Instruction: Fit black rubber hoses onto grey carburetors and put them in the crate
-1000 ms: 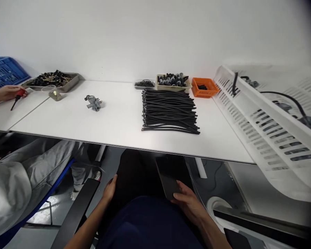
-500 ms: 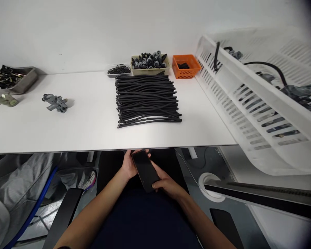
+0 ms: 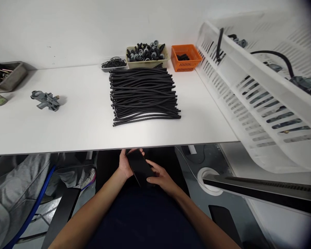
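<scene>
A dark phone [image 3: 140,168] is held over the lap, just below the table's front edge, its screen black. My left hand [image 3: 125,165] grips its upper left side, with fingertips showing past the top. On the lower right side, my right hand [image 3: 160,178] holds it, the thumb lying over the screen. Behind them on the white table [image 3: 80,128] lies a stack of black rubber hoses [image 3: 145,93]. A grey metal part [image 3: 46,100] sits further left on the tabletop.
Along the wall stand a small tray of black rings [image 3: 114,63], a cream bin of fittings [image 3: 147,64] and an orange basket [image 3: 185,65]. A large white crate [image 3: 248,86] leans at the right. A grey tray [image 3: 14,77] is at the left; a person's grey clothing [image 3: 28,183] shows below.
The view has shifted slightly, so the table things sit higher and mostly further left. My right hand's fingers have moved up along the phone's side, and the phone has shifted slightly left.
</scene>
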A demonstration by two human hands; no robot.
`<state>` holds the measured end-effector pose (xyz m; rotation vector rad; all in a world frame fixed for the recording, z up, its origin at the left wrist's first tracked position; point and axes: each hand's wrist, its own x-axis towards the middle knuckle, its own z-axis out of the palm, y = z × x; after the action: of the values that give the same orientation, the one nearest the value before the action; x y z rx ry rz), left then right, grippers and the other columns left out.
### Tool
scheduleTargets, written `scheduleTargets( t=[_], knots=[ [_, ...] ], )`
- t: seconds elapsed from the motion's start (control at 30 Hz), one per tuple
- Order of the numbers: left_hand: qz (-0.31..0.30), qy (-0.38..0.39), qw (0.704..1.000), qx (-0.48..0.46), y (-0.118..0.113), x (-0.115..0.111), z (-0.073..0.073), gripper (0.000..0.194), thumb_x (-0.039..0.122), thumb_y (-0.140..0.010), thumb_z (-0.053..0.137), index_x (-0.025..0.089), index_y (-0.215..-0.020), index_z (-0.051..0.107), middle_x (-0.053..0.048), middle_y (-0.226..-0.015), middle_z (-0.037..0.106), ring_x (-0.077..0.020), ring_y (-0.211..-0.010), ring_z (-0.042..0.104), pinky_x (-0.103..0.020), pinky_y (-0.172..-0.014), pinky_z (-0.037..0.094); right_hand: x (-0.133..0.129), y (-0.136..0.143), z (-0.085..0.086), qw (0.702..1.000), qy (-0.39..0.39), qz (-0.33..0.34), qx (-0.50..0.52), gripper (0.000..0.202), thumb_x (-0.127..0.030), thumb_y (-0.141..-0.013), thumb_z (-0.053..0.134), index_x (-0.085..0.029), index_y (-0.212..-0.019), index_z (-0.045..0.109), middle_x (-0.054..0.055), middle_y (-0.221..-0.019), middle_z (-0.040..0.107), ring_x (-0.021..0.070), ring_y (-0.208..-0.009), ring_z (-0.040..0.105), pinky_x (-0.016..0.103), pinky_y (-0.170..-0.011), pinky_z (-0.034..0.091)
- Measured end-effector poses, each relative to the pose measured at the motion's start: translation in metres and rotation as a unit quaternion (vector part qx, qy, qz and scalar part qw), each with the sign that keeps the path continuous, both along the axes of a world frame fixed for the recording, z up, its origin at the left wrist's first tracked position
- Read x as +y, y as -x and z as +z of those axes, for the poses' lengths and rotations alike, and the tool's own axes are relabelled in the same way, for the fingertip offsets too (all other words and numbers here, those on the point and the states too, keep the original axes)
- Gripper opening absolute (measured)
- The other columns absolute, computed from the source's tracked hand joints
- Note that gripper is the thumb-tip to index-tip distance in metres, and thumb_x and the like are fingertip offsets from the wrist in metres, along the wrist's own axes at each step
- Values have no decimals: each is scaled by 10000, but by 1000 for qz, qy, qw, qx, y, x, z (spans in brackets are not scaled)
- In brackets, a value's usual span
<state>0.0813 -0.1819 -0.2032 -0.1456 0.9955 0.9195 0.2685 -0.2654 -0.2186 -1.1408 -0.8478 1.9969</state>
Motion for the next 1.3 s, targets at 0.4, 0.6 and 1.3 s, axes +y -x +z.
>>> scheduleTargets(
  t=[0.4,0.6,1.3],
  knots=[
    [-27,6,1000,6,0,6,-2,607,626,-988,485,82,-1038,752,-175,-938,804,-310,-856,773,-444,-824,608,3,3,-8,1000,11,-18,20,963,-221,-668,854,-274,-1562,501,36,-1195,793,275,-1096,710,463,-1031,478],
    [-34,5,999,-2,3,6,-7,570,592,-984,501,88,-1036,762,-187,-962,816,-324,-876,786,-455,-860,608,3,4,-8,1000,16,-24,8,918,-212,-677,833,-265,-1543,531,37,-1175,813,269,-1069,720,459,-1022,479],
    [-64,-80,984,144,4,-28,21,415,522,-969,693,262,-1293,709,-80,-1561,623,-281,-1482,531,-419,-1235,405,2,9,27,916,-131,-71,-372,1100,-197,-535,865,-221,-1577,513,124,-1589,575,361,-1448,539,510,-1261,356]
  ],
)
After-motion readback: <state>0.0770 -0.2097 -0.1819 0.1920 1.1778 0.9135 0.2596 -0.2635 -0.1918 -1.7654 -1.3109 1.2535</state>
